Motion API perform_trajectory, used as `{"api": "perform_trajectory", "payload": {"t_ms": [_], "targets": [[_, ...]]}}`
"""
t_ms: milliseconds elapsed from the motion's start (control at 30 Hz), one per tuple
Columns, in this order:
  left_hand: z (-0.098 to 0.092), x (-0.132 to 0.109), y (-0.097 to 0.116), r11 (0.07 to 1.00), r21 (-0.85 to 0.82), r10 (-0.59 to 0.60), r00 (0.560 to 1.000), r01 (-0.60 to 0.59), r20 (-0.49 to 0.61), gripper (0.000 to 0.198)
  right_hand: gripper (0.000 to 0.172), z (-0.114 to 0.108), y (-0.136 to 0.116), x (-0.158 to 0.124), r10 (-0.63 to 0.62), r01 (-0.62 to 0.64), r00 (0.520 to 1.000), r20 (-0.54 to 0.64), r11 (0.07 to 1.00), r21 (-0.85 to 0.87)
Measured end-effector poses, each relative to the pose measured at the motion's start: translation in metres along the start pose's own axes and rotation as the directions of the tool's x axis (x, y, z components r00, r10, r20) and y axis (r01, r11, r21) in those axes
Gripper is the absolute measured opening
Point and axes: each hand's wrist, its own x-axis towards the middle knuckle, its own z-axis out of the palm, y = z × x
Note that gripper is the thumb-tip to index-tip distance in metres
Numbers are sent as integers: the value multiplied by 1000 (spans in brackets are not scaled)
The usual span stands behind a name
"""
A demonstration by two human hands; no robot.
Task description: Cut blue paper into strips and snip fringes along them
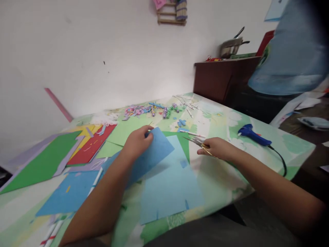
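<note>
My left hand point(140, 140) grips a blue craft sheet point(156, 151) by its upper edge, thumb on top, and holds it tilted above the table. Under it lies a light blue sheet point(172, 188) with small blue scraps on it. A pair of scissors point(196, 140) with gold-coloured handles is in my right hand point(218, 148), its pointed blades aimed left toward the blue sheet but apart from it. A white stick point(192, 133) rests just behind the scissors. Part of a green sheet point(183, 151) shows beneath the blue ones.
Green point(46, 161), red point(89, 145) and blue sheets point(69, 192) lie to the left. Paper scraps point(136, 110) and rolled paper pieces point(168, 111) are at the back. A blue glue gun point(254, 134) with a cord sits on the right, near the table edge.
</note>
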Motion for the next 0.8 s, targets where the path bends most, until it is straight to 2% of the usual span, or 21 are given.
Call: {"api": "perform_trajectory", "payload": {"t_ms": [133,233,267,333,400,433,467,533,567,667,733,800], "targets": [[-8,-3,0,992,-123,3,998,-11,-67,23,44,11,-17,5,-119,127,990,-72,986,105],[-16,-6,6,926,-375,-8,993,-38,-121,18,37,14,-29,8,-167,220,973,-161,887,405],[-19,-8,8,869,-492,-23,992,-40,-121,16,35,15,-34,8,-175,246,968,-181,815,525],[-21,-9,11,729,-684,-63,994,-12,-84,15,34,19,-45,11,-209,308,951,-227,599,739],[-18,-10,13,618,-786,-98,994,24,-47,15,38,23,-57,14,-218,356,932,-291,389,850],[-14,-9,14,583,-812,-111,993,38,-33,15,39,24,-62,16,-202,364,928,-314,309,879],[-10,-8,14,564,-824,-125,992,53,-22,16,41,26,-66,17,-192,369,926,-325,280,886],[-1,-6,15,535,-840,-173,985,85,-11,18,42,28,-70,21,-160,375,926,-343,263,889],[4,-5,15,522,-845,-194,981,115,14,19,40,28,-70,22,-137,367,930,-342,283,886],[17,-2,15,461,-858,-214,967,227,141,22,33,31,-64,25,-40,279,955,-293,451,848],[24,-1,15,379,-879,-165,956,290,244,27,31,34,-59,27,-19,240,963,-269,516,822],[32,0,12,289,-889,-91,935,355,344,38,30,36,-53,31,-15,237,962,-271,534,812]]}}
